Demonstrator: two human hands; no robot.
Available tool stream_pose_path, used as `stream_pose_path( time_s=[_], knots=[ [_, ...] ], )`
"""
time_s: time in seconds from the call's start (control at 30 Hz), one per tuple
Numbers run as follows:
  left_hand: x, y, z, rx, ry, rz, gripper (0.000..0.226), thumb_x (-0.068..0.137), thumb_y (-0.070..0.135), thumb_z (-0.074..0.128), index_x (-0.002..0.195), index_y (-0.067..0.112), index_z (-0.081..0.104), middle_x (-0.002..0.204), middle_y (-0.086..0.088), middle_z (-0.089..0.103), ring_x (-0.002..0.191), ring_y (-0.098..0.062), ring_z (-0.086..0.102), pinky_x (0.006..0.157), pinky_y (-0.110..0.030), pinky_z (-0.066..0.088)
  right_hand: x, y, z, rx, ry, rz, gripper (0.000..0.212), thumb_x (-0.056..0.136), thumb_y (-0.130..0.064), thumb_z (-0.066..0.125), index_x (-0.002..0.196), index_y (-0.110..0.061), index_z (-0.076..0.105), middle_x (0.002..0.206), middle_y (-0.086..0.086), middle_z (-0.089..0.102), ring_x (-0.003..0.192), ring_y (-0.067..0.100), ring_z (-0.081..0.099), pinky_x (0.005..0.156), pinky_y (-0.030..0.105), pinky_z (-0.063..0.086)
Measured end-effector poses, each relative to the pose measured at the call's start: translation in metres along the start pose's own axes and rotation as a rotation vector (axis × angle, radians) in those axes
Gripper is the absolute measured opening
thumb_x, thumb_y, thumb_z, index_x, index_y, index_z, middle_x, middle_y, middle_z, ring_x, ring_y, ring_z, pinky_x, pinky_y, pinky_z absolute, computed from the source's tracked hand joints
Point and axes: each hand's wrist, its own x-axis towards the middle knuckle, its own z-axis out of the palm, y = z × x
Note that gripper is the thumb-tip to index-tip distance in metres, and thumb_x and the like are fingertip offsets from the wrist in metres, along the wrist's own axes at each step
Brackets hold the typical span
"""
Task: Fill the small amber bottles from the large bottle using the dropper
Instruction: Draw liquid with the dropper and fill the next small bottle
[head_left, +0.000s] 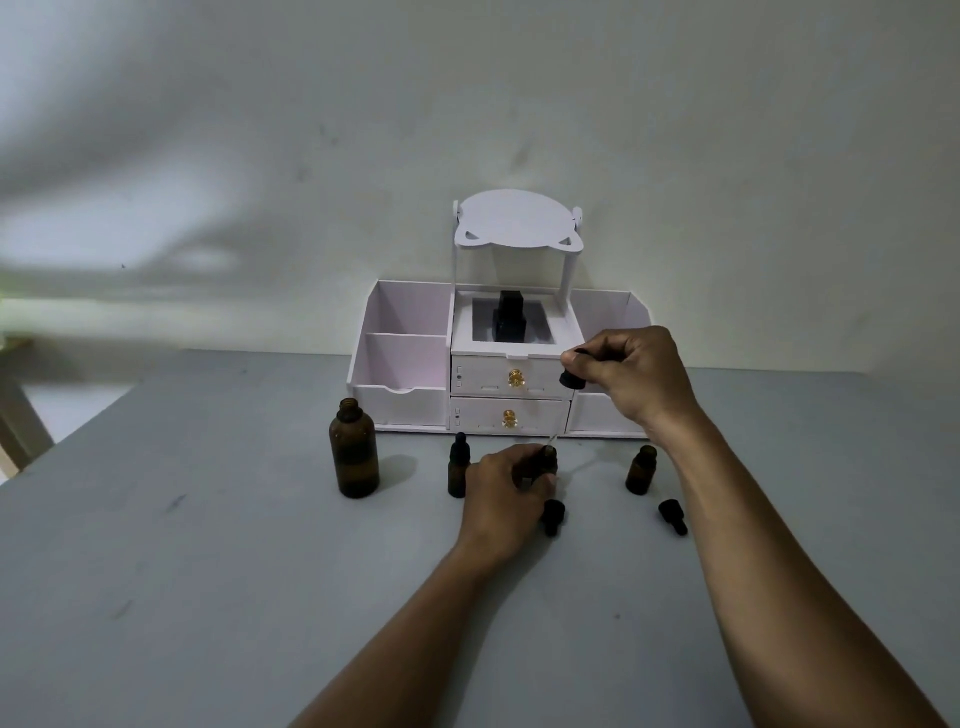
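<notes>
The large amber bottle (353, 453) stands uncapped at the left of the grey table (208, 597). My right hand (631, 376) pinches the black bulb of the dropper (571, 382), whose glass tube slants down to the mouth of a small amber bottle (549, 460). My left hand (506, 486) grips that small bottle and hides most of it. Just left of my left hand stands a capped small bottle (457, 470). An uncapped small bottle (641, 470) stands to the right. Two black dropper caps (553, 516) (673, 516) lie on the table.
A white desk organiser (405, 364) with two gold-knobbed drawers stands against the wall behind the bottles. A dark bottle (510, 318) sits in its top middle compartment. A wooden leg shows at the far left edge.
</notes>
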Motion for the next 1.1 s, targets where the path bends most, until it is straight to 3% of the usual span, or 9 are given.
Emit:
stream_pose_path(
  time_s=[0.13, 0.27, 0.33, 0.4, 0.53, 0.67, 0.87, 1.0, 1.1],
  knots=[
    [0.001, 0.001, 0.000, 0.004, 0.009, 0.000, 0.037, 0.093, 0.011, 0.069, 0.129, 0.014, 0.066, 0.111, 0.010, 0.068, 0.098, 0.002, 0.060, 0.083, 0.003, 0.043, 0.001, 0.000, 0.001, -0.007, 0.010, 0.004, 0.002, 0.081, -0.020, 0.081, 0.081, -0.017, 0.080, 0.079, 0.001, 0.078, 0.080, 0.018, 0.076, 0.087, 0.044, 0.060],
    [0.001, 0.001, 0.000, -0.004, 0.006, -0.006, 0.038, 0.092, 0.011, 0.070, 0.130, 0.015, 0.065, 0.110, 0.013, 0.065, 0.100, 0.002, 0.059, 0.078, 0.006, 0.040, -0.001, -0.001, 0.001, -0.003, -0.004, 0.020, 0.008, 0.080, -0.024, 0.081, 0.086, -0.017, 0.081, 0.079, -0.001, 0.078, 0.080, 0.015, 0.076, 0.086, 0.042, 0.060],
    [0.000, 0.001, 0.000, -0.008, 0.011, -0.009, 0.039, 0.091, 0.012, 0.071, 0.130, 0.016, 0.066, 0.111, 0.013, 0.067, 0.103, -0.001, 0.062, 0.093, -0.009, 0.049, -0.003, -0.005, 0.000, 0.017, -0.006, 0.016, 0.008, 0.080, -0.023, 0.081, 0.085, -0.016, 0.080, 0.078, 0.000, 0.078, 0.078, 0.014, 0.076, 0.083, 0.038, 0.061],
    [-0.001, 0.000, -0.001, -0.023, 0.028, -0.020, 0.046, 0.089, 0.013, 0.073, 0.133, 0.018, 0.063, 0.118, 0.008, 0.069, 0.108, -0.005, 0.064, 0.099, -0.019, 0.050, -0.005, -0.012, -0.002, 0.055, 0.009, -0.006, 0.004, 0.081, -0.020, 0.080, 0.083, -0.016, 0.079, 0.076, 0.000, 0.077, 0.073, 0.011, 0.075, 0.075, 0.028, 0.060],
    [-0.009, 0.000, -0.007, -0.044, -0.019, -0.045, 0.057, 0.092, 0.021, 0.070, 0.145, 0.022, 0.050, 0.136, 0.003, 0.059, 0.114, -0.007, 0.056, 0.094, -0.016, 0.042, -0.009, -0.025, -0.005, 0.113, 0.082, -0.045, 0.004, 0.084, -0.016, 0.077, 0.080, -0.019, 0.076, 0.074, -0.003, 0.075, 0.060, -0.002, 0.068, 0.056, 0.010, 0.049],
    [-0.024, 0.007, -0.024, 0.050, 0.005, 0.035, 0.056, 0.093, 0.029, 0.069, 0.145, 0.025, 0.049, 0.137, 0.006, 0.059, 0.108, -0.004, 0.055, 0.091, -0.014, 0.044, -0.010, -0.039, -0.007, 0.184, 0.174, -0.080, 0.002, 0.083, -0.017, 0.078, 0.082, -0.018, 0.077, 0.072, -0.005, 0.074, 0.059, -0.002, 0.066, 0.059, 0.014, 0.050],
    [-0.041, 0.021, -0.079, 0.049, 0.269, 0.245, 0.038, 0.089, 0.025, 0.074, 0.125, 0.029, 0.064, 0.102, 0.016, 0.070, 0.088, -0.005, 0.067, 0.074, -0.018, 0.057, -0.009, -0.068, 0.012, 0.372, 0.243, -0.140, 0.007, 0.083, -0.014, 0.078, 0.080, -0.021, 0.077, 0.073, -0.003, 0.076, 0.075, 0.019, 0.073, 0.074, 0.031, 0.060],
    [-0.035, 0.006, -0.131, 0.049, 0.587, 0.345, 0.027, 0.083, 0.016, 0.074, 0.109, 0.021, 0.072, 0.088, 0.010, 0.072, 0.071, -0.009, 0.065, 0.064, -0.022, 0.054, -0.008, -0.086, 0.046, 0.504, 0.219, -0.131, 0.017, 0.084, -0.007, 0.075, 0.076, -0.021, 0.076, 0.066, -0.008, 0.074, 0.070, 0.012, 0.072, 0.075, 0.031, 0.061],
    [-0.031, -0.020, -0.166, 0.023, 0.684, 0.234, 0.036, 0.081, 0.016, 0.080, 0.115, 0.022, 0.068, 0.095, 0.009, 0.070, 0.084, -0.009, 0.067, 0.068, -0.025, 0.054, -0.010, -0.092, 0.075, 0.530, 0.168, -0.117, 0.019, 0.084, -0.008, 0.075, 0.075, -0.024, 0.076, 0.067, -0.006, 0.075, 0.070, 0.015, 0.072, 0.074, 0.036, 0.059]
  ],
)
